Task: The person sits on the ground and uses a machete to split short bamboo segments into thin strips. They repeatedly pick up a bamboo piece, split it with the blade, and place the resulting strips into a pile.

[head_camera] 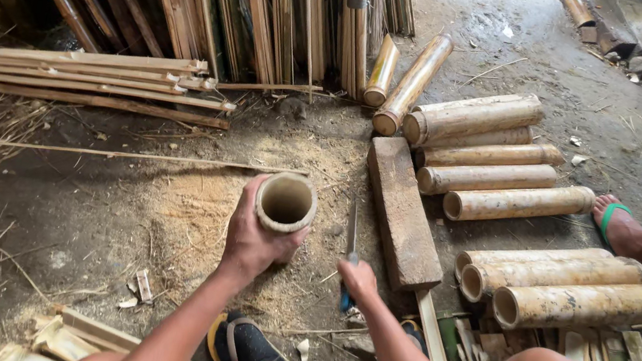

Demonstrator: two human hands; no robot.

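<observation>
My left hand grips a short hollow bamboo section, held upright with its open end facing up. My right hand holds a knife with a thin blade pointing up and a blue handle below my fingers. The blade stands just right of the bamboo section, apart from it. Both hands are above a patch of sawdust on the dirt floor. My feet in dark sandals rest below the hands.
A thick wooden block lies right of the knife. Cut bamboo tubes are piled beyond it and at the right. Split bamboo strips lie at left, bundles lean at the back. Another person's foot rests at right.
</observation>
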